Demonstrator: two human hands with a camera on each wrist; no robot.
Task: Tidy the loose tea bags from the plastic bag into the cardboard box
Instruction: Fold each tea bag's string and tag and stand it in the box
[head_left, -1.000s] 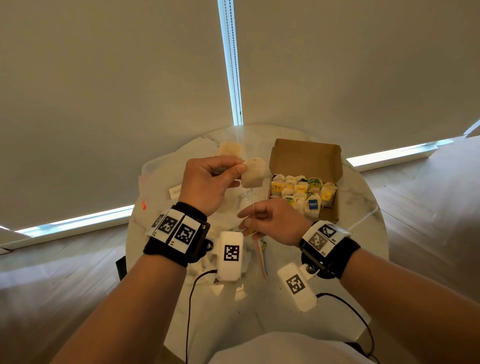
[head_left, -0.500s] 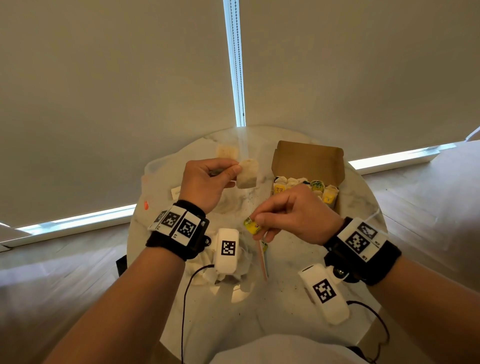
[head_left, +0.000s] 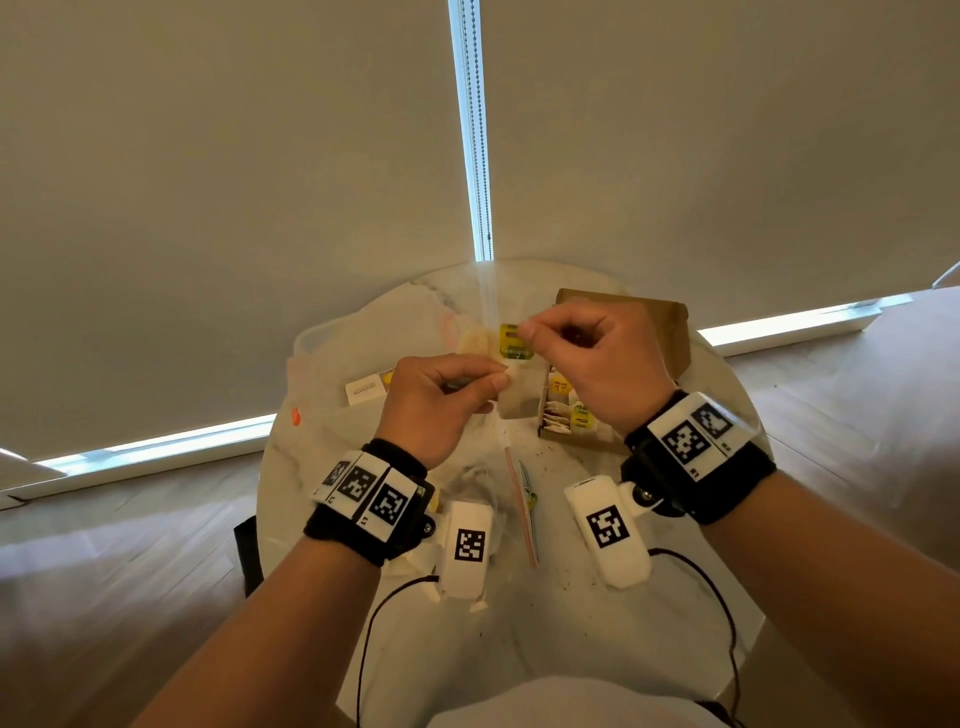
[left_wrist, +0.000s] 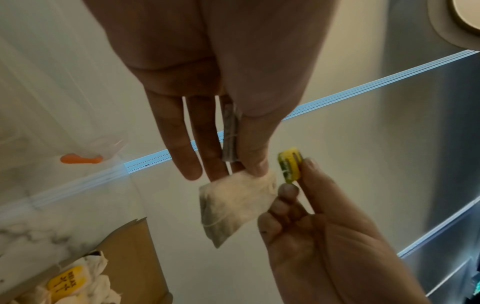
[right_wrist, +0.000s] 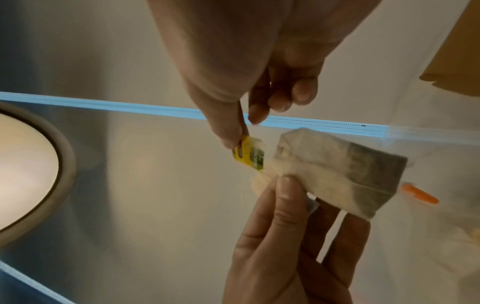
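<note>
My left hand (head_left: 500, 376) pinches the top corner of a pale tea bag (head_left: 519, 399) just above the table, left of the cardboard box (head_left: 670, 332). Just behind it, my right hand (head_left: 525, 332) pinches that bag's yellow-green paper tag (head_left: 514, 343). The left wrist view shows the tea bag (left_wrist: 236, 205) hanging below my fingers, with the tag (left_wrist: 289, 164) beside it. In the right wrist view the tag (right_wrist: 249, 155) sits next to the tea bag (right_wrist: 337, 174). The box is open, and several tagged tea bags (head_left: 569, 410) stand inside. The clear plastic bag (head_left: 363, 353) lies at the back left.
The plastic bag's orange zip slider (head_left: 296, 415) lies near the left edge of the round marble table (head_left: 571, 623). A thin torn wrapper strip (head_left: 522, 499) lies in the middle between my wrists. Crumpled wrappers (head_left: 415, 561) sit under my left wrist. Wooden floor surrounds the table.
My right hand has risen from near the table and moved forward with the yellow tag, ending just behind the tea bag. My left hand has kept hold of the bag, almost still.
</note>
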